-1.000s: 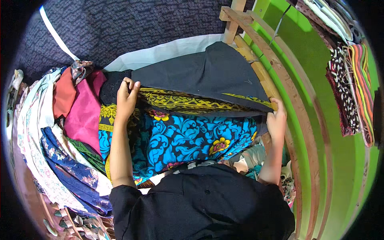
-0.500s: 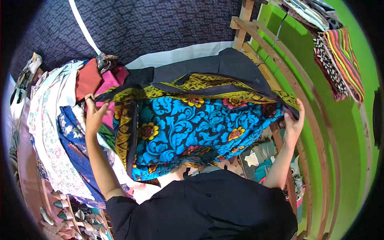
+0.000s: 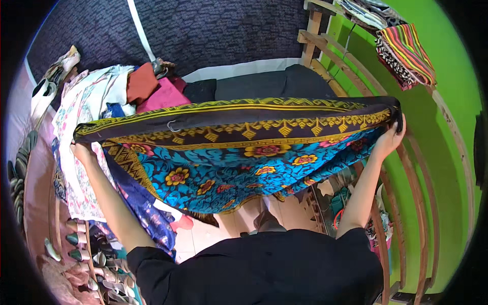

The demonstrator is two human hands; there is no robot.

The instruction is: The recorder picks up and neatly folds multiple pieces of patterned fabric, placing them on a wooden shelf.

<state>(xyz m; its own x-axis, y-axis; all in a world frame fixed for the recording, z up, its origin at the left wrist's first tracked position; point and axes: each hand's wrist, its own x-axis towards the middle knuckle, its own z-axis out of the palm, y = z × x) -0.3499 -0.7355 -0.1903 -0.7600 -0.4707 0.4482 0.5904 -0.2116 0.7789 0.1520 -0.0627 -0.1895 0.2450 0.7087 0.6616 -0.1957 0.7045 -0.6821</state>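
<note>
A large patterned cloth point(image 3: 244, 157), blue and black with red and yellow flowers and a dark border of yellow motifs, stretches between my hands. My left hand point(image 3: 83, 151) grips its top left corner, and my right hand point(image 3: 390, 138) grips the top right one. The upper edge runs nearly taut, tilting a little up to the right. Below it the flowered part sags in folds toward my body, its lower edge over the floor. Fingers of both hands are partly covered by the border.
Floral, red and pink garments point(image 3: 91, 91) pile up on the left. Beyond the cloth is a dark padded surface point(image 3: 269, 84). Wooden rails point(image 3: 406, 178) line the green wall at right, with folded striped fabric point(image 3: 409, 48) above. Several shoes point(image 3: 76, 239) stand on a rack at lower left.
Both hands have moved apart, the left one farther out to the left. The bunched border has been pulled into a long straight edge, and the cloth hangs wider.
</note>
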